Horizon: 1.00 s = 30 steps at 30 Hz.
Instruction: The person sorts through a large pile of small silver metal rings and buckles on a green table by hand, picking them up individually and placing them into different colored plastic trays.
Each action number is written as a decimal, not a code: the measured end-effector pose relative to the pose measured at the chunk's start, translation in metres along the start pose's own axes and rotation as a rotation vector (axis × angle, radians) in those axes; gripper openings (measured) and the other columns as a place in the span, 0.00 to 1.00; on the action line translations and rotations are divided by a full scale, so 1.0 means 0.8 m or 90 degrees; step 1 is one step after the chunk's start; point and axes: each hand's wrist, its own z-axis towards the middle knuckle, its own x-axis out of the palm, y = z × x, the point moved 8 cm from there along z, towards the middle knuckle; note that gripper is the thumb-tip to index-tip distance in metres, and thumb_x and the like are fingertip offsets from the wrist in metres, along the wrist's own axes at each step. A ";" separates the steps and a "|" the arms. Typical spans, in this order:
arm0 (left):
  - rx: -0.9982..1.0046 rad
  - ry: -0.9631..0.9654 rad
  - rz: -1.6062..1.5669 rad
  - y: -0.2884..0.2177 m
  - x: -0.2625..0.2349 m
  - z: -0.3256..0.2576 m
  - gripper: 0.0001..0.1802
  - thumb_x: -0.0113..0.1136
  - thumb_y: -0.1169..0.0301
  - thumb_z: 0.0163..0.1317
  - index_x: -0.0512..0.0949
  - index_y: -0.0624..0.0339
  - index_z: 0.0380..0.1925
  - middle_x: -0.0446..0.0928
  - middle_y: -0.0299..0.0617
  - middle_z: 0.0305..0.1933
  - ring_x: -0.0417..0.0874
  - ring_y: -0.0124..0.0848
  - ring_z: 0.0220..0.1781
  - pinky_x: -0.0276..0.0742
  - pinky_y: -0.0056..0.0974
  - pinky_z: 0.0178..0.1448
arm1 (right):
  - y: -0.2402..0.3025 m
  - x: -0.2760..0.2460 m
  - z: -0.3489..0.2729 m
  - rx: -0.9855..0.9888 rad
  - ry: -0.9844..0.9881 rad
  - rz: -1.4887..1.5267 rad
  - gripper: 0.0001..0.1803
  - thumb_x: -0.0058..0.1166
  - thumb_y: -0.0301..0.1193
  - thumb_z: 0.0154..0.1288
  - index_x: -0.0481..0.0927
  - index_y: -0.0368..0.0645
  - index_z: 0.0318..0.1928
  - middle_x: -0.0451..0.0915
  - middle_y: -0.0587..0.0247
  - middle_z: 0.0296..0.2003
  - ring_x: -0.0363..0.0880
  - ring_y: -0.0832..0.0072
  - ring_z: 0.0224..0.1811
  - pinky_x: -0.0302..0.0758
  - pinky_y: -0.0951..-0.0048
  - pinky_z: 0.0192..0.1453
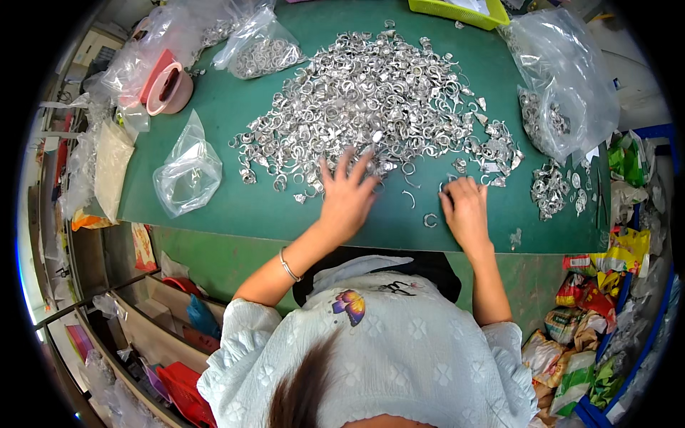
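Note:
A wide heap of silver-coloured rings (pixel 357 93) lies spread over the green tabletop. My left hand (pixel 346 196), with a bangle (pixel 288 265) on its wrist, reaches to the heap's near edge; its fingers are spread among the rings and slightly blurred. To the right, my right hand (pixel 465 212) rests low over the table with fingers bent together. A bit of silver metal shows by its fingertips, but what they hold is hidden. Between the hands lie a loose ring (pixel 429 220) and a thin curved piece (pixel 409 198). A smaller cluster of silver pieces (pixel 497 150) borders the heap.
An empty-looking clear bag (pixel 189 175) lies left, with a bag of rings (pixel 265 55) behind it. A pink bowl (pixel 171 89) stands at the left edge. On the right are a large clear bag (pixel 564 85), a small ring pile (pixel 549 189) and tweezers (pixel 600 207). A yellow-green basket (pixel 464 16) sits far back.

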 end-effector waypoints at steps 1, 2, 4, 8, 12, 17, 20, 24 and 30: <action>-0.032 -0.040 0.020 0.011 -0.014 0.006 0.15 0.64 0.70 0.47 0.74 0.53 0.37 0.60 0.43 0.63 0.54 0.53 0.67 0.43 0.71 0.63 | -0.002 -0.005 0.003 0.002 -0.015 -0.022 0.06 0.58 0.25 0.51 0.74 0.40 0.28 0.72 0.59 0.28 0.69 0.63 0.36 0.60 0.64 0.42; -0.065 -0.080 0.041 0.023 -0.027 0.009 0.14 0.63 0.72 0.48 0.74 0.53 0.36 0.60 0.44 0.63 0.54 0.53 0.67 0.43 0.70 0.63 | -0.003 -0.006 0.003 0.008 -0.019 -0.027 0.05 0.58 0.25 0.51 0.74 0.40 0.28 0.72 0.59 0.28 0.69 0.63 0.36 0.61 0.64 0.42; -0.115 -0.149 0.090 0.052 -0.038 0.004 0.11 0.59 0.74 0.50 0.74 0.56 0.36 0.60 0.47 0.60 0.54 0.54 0.66 0.43 0.72 0.62 | -0.002 -0.006 0.002 0.021 -0.028 -0.036 0.05 0.58 0.25 0.51 0.74 0.40 0.28 0.72 0.58 0.28 0.69 0.62 0.36 0.61 0.64 0.42; -0.187 -0.234 0.060 0.071 -0.060 0.000 0.13 0.55 0.79 0.51 0.73 0.58 0.38 0.62 0.50 0.58 0.58 0.54 0.64 0.48 0.64 0.64 | 0.017 0.003 0.008 0.034 -0.056 0.026 0.08 0.57 0.24 0.52 0.72 0.38 0.32 0.72 0.58 0.29 0.70 0.60 0.37 0.62 0.63 0.40; -0.080 -0.129 -0.194 0.011 -0.028 -0.009 0.14 0.54 0.81 0.50 0.74 0.64 0.40 0.70 0.52 0.49 0.71 0.49 0.51 0.67 0.46 0.57 | 0.013 0.020 0.011 -0.010 -0.005 0.046 0.10 0.56 0.23 0.52 0.73 0.38 0.35 0.72 0.57 0.30 0.71 0.60 0.37 0.65 0.63 0.43; 0.016 -0.019 -0.216 -0.054 0.023 0.003 0.17 0.60 0.77 0.48 0.73 0.62 0.41 0.70 0.47 0.40 0.72 0.45 0.41 0.70 0.42 0.45 | 0.031 0.013 0.012 0.005 -0.008 0.281 0.09 0.55 0.19 0.51 0.72 0.37 0.35 0.73 0.56 0.28 0.72 0.59 0.34 0.67 0.63 0.40; 0.005 -0.029 -0.196 -0.049 0.033 0.007 0.15 0.61 0.76 0.48 0.72 0.63 0.37 0.70 0.46 0.38 0.71 0.45 0.39 0.70 0.42 0.43 | 0.043 0.015 0.009 -0.020 -0.010 0.302 0.09 0.55 0.17 0.50 0.72 0.37 0.34 0.73 0.56 0.28 0.72 0.60 0.33 0.67 0.64 0.40; -0.078 -0.038 -0.239 -0.028 0.021 -0.005 0.12 0.58 0.79 0.49 0.71 0.64 0.36 0.70 0.47 0.38 0.72 0.47 0.41 0.70 0.43 0.45 | 0.045 0.010 0.008 -0.053 -0.047 0.268 0.09 0.56 0.19 0.49 0.73 0.38 0.33 0.74 0.57 0.29 0.72 0.60 0.34 0.67 0.65 0.40; -0.073 0.016 -0.204 -0.037 0.021 -0.012 0.17 0.57 0.79 0.51 0.71 0.63 0.43 0.67 0.50 0.46 0.69 0.48 0.47 0.68 0.44 0.49 | 0.063 0.020 0.009 -0.159 0.015 0.259 0.10 0.59 0.21 0.49 0.75 0.38 0.33 0.75 0.58 0.32 0.72 0.61 0.37 0.67 0.65 0.41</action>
